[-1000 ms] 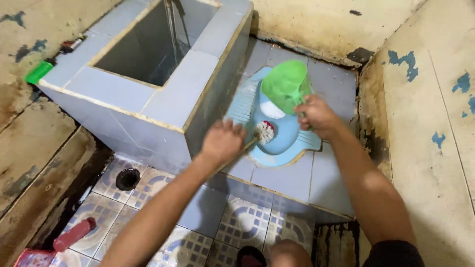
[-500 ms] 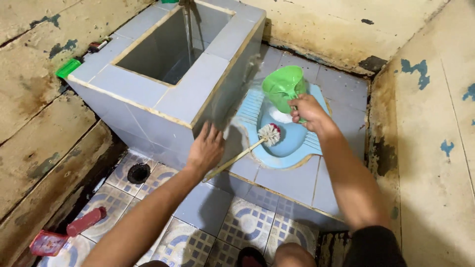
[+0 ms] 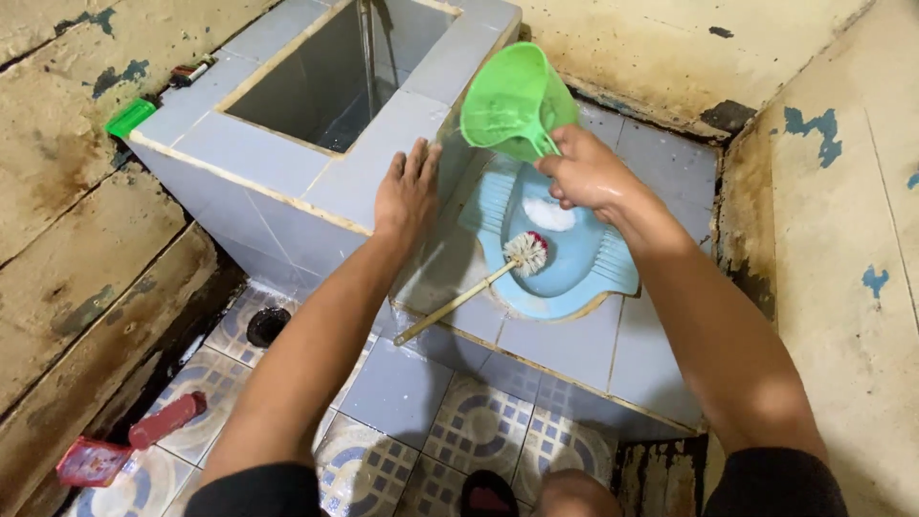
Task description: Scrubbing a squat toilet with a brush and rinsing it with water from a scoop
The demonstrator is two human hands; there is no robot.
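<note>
The right hand point(image 3: 584, 174) has its fingers curled closed around the handle of the green plastic scoop-shaped water dipper point(image 3: 515, 101), gripping it firmly. The dipper is raised and tilted, its mouth facing toward 10 o'clock, above the far end of the light-blue ceramic squat toilet pan point(image 3: 565, 251). Whether water is leaving the dipper cannot be told.

The left hand point(image 3: 406, 190) lies flat, fingers extended and slightly spread, holding nothing. Its palm presses on the grey tiled rim of the rectangular water basin point(image 3: 287, 153), which sits at 9 o'clock from the pan.

The toilet brush with white bristles and a pale wooden handle point(image 3: 525, 253) rests unattended. Its head lies inside the pan and its handle runs toward 7 o'clock, over the raised tiled step point(image 3: 574, 349).

Judged step: rinsing the pan, with scrubbing paused and the brush set down.

Judged next requirement: the dipper is to be tipped further over the pan, or carried toward 9 o'clock and dipped in the basin for a refill. The left hand is the free one for recovering the brush handle.

Surroundings: a green rectangular object point(image 3: 130, 117) at the basin's far-left corner; a round floor drain point(image 3: 267, 326) and a red bottle point(image 3: 168, 419) on the patterned floor tiles point(image 3: 479, 421) at 8 o'clock.
</note>
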